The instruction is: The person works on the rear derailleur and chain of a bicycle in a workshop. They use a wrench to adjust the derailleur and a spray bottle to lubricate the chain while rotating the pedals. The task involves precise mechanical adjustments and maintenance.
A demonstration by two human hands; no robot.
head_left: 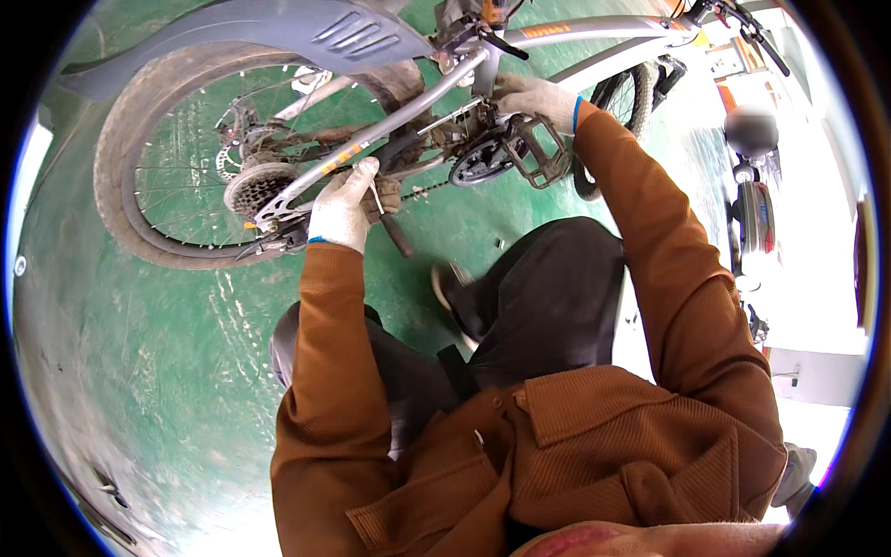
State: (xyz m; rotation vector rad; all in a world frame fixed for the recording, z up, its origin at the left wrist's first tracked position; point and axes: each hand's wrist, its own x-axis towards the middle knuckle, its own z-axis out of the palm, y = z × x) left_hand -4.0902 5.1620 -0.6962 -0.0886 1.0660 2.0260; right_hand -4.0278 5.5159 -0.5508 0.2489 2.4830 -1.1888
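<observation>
A grey bicycle (408,110) stands across the upper part of the head view, with its rear wheel (116,172) at the left. My left hand (342,212), in a white glove with dirty fingers, is closed beside the chainstay, near the rear sprockets (263,190). A tool with a dark round handle (397,237) sticks out below its fingers; its kind is unclear. The chain (427,190) runs from there toward the chainring (483,162). My right hand (540,100), also gloved, bends its fingers by the seat tube above the pedal (538,158); what they grip is hidden.
A large grey mudguard (251,35) covers the top of the rear wheel. The front wheel (640,102) and handlebar (752,37) are at the upper right. My knees bend over the green floor (186,371). Dark and red objects (756,218) stand along the right side.
</observation>
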